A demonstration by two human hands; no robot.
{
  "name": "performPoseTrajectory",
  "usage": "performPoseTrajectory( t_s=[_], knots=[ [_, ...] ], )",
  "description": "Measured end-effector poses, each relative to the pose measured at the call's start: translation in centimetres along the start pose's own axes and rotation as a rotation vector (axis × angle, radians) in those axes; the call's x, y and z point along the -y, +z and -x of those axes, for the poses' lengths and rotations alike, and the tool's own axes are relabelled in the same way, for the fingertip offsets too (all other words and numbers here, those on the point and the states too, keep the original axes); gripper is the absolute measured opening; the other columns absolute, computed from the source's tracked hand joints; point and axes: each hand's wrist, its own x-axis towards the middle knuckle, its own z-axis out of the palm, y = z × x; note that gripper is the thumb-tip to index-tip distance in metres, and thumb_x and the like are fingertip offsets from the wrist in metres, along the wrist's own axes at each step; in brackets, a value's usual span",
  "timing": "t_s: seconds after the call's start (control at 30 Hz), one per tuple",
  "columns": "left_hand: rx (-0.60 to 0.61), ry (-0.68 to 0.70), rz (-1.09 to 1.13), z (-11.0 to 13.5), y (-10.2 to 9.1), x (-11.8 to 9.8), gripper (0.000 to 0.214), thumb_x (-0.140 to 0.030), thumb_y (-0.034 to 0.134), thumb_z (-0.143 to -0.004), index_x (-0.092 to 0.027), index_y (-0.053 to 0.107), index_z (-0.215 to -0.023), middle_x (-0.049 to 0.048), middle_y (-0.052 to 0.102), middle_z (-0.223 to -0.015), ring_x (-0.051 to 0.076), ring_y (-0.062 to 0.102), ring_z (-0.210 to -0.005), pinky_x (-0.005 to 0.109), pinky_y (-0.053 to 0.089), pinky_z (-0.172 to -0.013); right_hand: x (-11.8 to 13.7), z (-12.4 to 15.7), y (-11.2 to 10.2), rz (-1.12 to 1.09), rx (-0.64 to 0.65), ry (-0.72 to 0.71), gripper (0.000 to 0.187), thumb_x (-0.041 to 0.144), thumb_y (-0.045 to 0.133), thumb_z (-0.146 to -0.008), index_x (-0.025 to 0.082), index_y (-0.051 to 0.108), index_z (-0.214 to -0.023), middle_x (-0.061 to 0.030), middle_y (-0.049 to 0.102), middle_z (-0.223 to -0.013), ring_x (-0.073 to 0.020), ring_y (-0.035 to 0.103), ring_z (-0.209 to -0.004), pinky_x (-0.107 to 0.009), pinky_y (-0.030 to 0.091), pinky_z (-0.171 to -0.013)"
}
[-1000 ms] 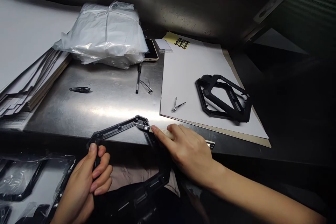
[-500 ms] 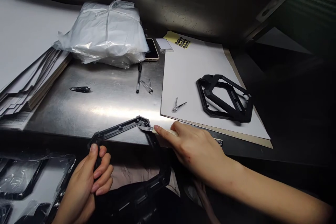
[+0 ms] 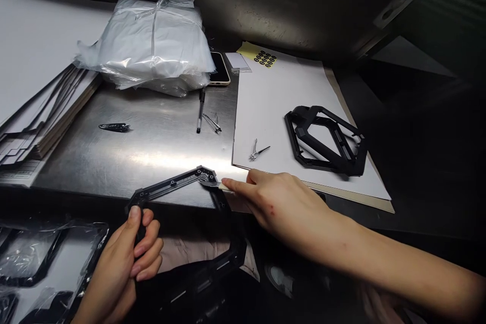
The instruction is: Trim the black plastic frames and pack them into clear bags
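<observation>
While my left hand (image 3: 125,258) curls its fingers round the black plastic frame (image 3: 167,187) at the steel bench (image 3: 152,136), my right hand (image 3: 283,200), index extended, holds the pale-handled knife (image 3: 210,184) at one corner, judged unfinished.

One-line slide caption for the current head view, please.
Left hand grips a black frame while the right hand holds a pale-handled blade at its far corner.
</observation>
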Motion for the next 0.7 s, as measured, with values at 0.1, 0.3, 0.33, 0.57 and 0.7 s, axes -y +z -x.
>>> performPoseTrajectory(
  t_s=[0.1,0.3,0.33,0.57,0.7],
  knots=[
    [-0.027,-0.002,-0.014,0.0,0.3,-0.1,0.028,-0.039,0.046,-0.074,-0.017,0.046,-0.058,-0.0097,0.025,-0.040,0.001,0.008,-0.033,0.013,0.015,-0.028,0.3,-0.1,0.0,0.033,0.001,0.010,0.036,0.020,0.045,-0.079,0.028,0.044,-0.114,-0.0012,0.050,-0.068,-0.0113,0.047,-0.050,-0.021,0.025,-0.044],
    [0.000,-0.016,0.003,0.0,-0.2,-0.1,0.027,-0.038,0.044,-0.076,-0.017,0.046,-0.058,-0.0094,0.026,-0.040,0.002,0.009,-0.033,0.015,0.014,-0.029,0.7,0.4,1.6,0.251,-0.195,-0.049,0.042,0.007,0.045,-0.072,0.022,0.047,-0.112,-0.0041,0.051,-0.067,-0.0144,0.045,-0.054,-0.023,0.024,-0.045],
    [0.006,-0.015,0.005,0.0,-0.3,0.0,0.027,-0.038,0.044,-0.076,-0.017,0.047,-0.058,-0.0092,0.026,-0.040,0.002,0.010,-0.033,0.016,0.014,-0.029,0.7,0.5,2.1,0.268,-0.266,-0.065,0.041,0.005,0.042,-0.074,0.021,0.048,-0.111,-0.0045,0.051,-0.067,-0.0146,0.045,-0.055,-0.024,0.026,-0.047],
    [0.004,0.011,0.000,-0.2,-0.1,0.0,0.026,-0.038,0.046,-0.075,-0.017,0.046,-0.059,-0.0092,0.027,-0.041,0.002,0.011,-0.033,0.015,0.017,-0.029,0.5,0.8,4.4,0.305,-0.487,-0.082,0.036,0.006,0.034,-0.081,0.023,0.053,-0.107,-0.0040,0.055,-0.065,-0.0142,0.044,-0.056,-0.025,0.031,-0.053],
    [-0.006,0.019,-0.001,-0.4,-0.1,0.0,0.025,-0.037,0.046,-0.075,-0.018,0.046,-0.059,-0.0093,0.027,-0.041,0.002,0.011,-0.033,0.014,0.018,-0.029,0.4,0.3,4.8,0.296,-0.596,-0.105,0.032,0.009,0.037,-0.081,0.023,0.056,-0.103,-0.0035,0.053,-0.061,-0.0136,0.042,-0.053,-0.024,0.030,-0.050]
  ],
)
